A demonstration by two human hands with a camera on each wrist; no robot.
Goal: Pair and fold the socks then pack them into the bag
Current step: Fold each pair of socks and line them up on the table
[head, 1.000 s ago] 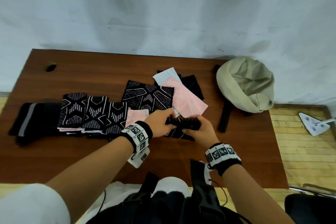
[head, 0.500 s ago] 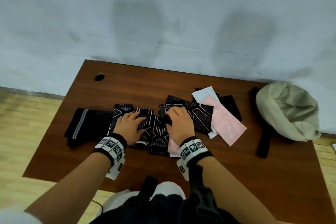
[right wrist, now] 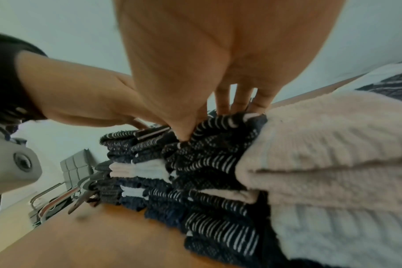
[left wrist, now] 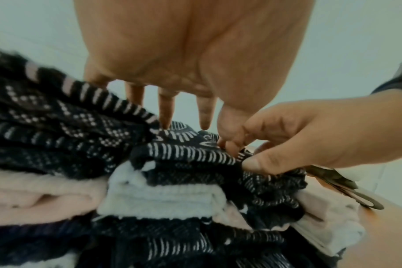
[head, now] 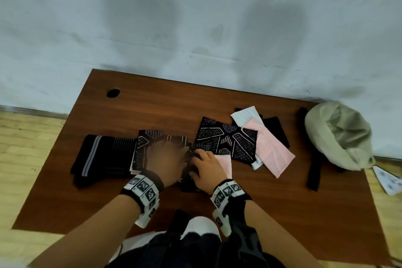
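Both hands are working at the middle of the sock row. Left hand (head: 165,165) is lying with fingers straight and spread, tips pressing down on the patterned folded sock (left wrist: 190,152); nothing grasped. Right hand (head: 206,169) is pinching that sock's edge between thumb and curled fingers, at 3 o'clock of the left.

Step, by my judgement: folding still in hand, the bundle being tucked onto the stack; packing not begun. Bag (head: 337,137) is sitting slumped at 3 o'clock on the table (head: 152,111), well apart from the hands.

Next move probably calls for keeping the pinch firm while the flat hand is holding the layers, otherwise the knit is likely springing open.

Materials: socks are soft ribbed knit, black with white dashes and diamond lines, pink and white cuffs (left wrist: 158,197) showing between layers. Unfolded pink sock (head: 274,154) is lying flat at 2 o'clock. Bag is matte beige cloth, rounded, with a black strap (head: 313,172). Table is smooth brown wood grain.
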